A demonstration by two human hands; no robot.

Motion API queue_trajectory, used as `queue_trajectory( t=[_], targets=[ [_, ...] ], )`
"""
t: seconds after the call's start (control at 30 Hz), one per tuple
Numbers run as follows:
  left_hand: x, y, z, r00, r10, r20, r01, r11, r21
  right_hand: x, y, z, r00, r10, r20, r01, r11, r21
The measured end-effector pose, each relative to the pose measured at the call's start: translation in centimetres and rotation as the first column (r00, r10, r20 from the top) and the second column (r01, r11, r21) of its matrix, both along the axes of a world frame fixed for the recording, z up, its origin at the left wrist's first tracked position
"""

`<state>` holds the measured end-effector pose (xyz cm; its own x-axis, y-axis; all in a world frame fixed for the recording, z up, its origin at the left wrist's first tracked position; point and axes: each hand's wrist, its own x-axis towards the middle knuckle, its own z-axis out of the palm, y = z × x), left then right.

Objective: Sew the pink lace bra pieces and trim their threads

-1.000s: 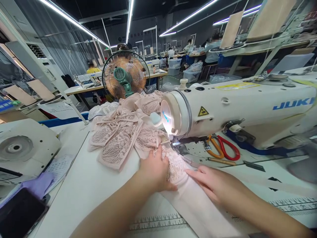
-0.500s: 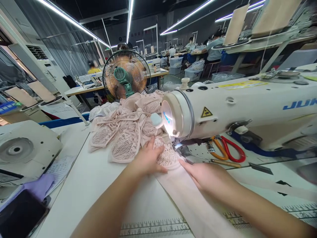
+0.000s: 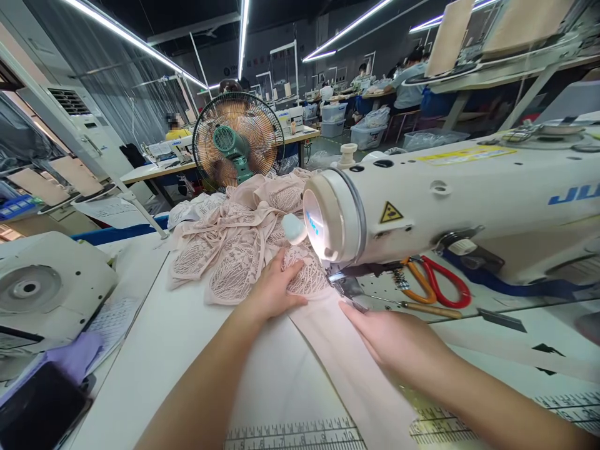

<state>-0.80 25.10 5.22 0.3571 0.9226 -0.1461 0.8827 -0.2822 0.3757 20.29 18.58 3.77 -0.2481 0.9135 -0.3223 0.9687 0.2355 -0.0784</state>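
Note:
A pale pink lace bra (image 3: 307, 275) lies under the needle end of a white sewing machine (image 3: 398, 206), beside the lit metal presser foot (image 3: 344, 285). Its plain fabric band (image 3: 337, 350) trails toward me over the table edge. My left hand (image 3: 274, 290) rests on the lace cup, fingers spread and thumb stretched out along the seam. At the right edge of the band, just in front of the presser foot, my right hand (image 3: 389, 331) has the fabric pinched; its lower fingers are partly hidden.
A heap of similar lace bras (image 3: 234, 244) sits behind my left hand. Red-and-orange-handled scissors (image 3: 438, 284) and a wooden-handled tool (image 3: 434, 309) lie right of the needle. A printed ruler (image 3: 300, 434) runs along the front. A fan (image 3: 237, 140) stands beyond, and other people sit farther back.
The lace cup and my left hand have shifted slightly away and to the left. More of the plain band now lies beside the presser foot. My right hand stays nearly in place.

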Motion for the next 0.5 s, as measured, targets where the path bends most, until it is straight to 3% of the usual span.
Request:
queue_trajectory(
  t=[0.27,0.4,0.5],
  targets=[
    [-0.3,0.7,-1.0,0.999,0.029,-0.043,-0.024,0.994,0.111,0.6,-0.1,-1.2,0.997,-0.001,-0.083,0.006,0.998,0.069],
    [0.3,0.5,-0.5,0.985,0.116,-0.126,-0.094,0.981,0.171,0.9,-0.5,-0.8,0.997,0.022,-0.074,-0.019,0.999,0.051],
    [1.7,-0.9,0.4,0.980,0.094,-0.174,-0.047,0.965,0.259,1.8,-1.6,-0.5,0.995,0.072,-0.073,-0.070,0.997,0.032]
  ],
)
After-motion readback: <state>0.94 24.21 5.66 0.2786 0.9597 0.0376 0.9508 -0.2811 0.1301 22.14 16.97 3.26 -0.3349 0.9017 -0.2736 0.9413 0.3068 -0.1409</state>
